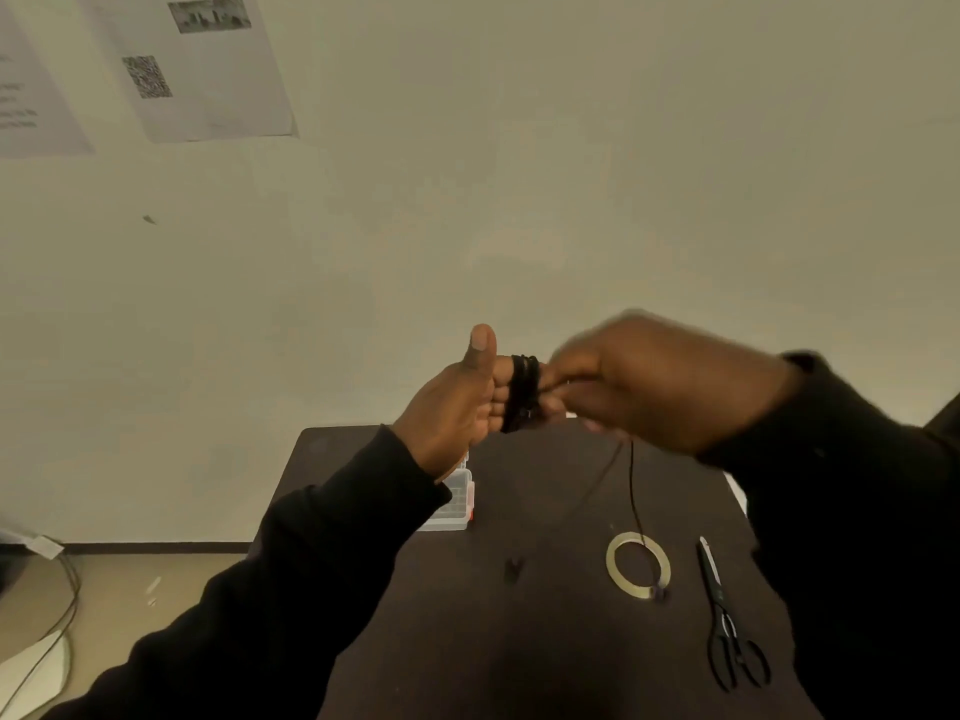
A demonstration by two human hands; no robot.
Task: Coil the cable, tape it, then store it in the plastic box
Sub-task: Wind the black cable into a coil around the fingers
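A thin black cable is wound in several turns around the fingers of my left hand, which is raised above the table with the thumb up. My right hand, blurred by motion, pinches the cable right beside the coil. The loose end of the cable hangs from my right hand down to the table. A roll of tape lies flat on the dark table. The clear plastic box with an orange latch sits behind my left wrist, partly hidden.
Black scissors lie to the right of the tape roll. The dark table ends at a pale wall with papers pinned to it. Cables trail on the floor at the left.
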